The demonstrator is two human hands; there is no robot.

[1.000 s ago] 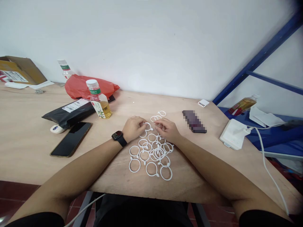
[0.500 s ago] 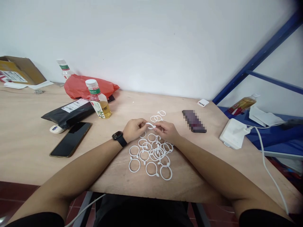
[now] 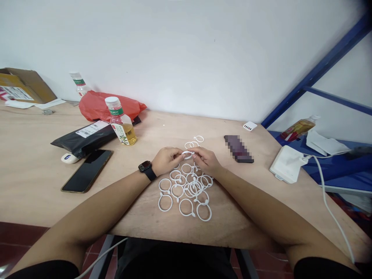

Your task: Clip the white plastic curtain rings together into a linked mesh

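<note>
Between my two hands a white ring (image 3: 187, 158) is held just above the table. My left hand (image 3: 168, 159), with a black watch on its wrist, pinches the ring's left side. On its right side, the fingers of my right hand (image 3: 207, 159) are closed on it too. Several more white rings, each with a small tab, lie on the wood in front of my hands, such as one ring (image 3: 165, 203) at the near left. A few others (image 3: 199, 138) lie just beyond my fingers.
A bottle (image 3: 123, 128), a black parcel (image 3: 83, 137), a red bag (image 3: 100, 105) and a phone (image 3: 87, 171) are on the left. A pixelated dark object (image 3: 238, 149), a white charger (image 3: 249, 126) and a white power strip (image 3: 286, 164) with its cable are on the right.
The held ring has shifted slightly right, and my left fingers with it. The fingers of my right hand have changed their hold on it. The rings on the table have not moved.
</note>
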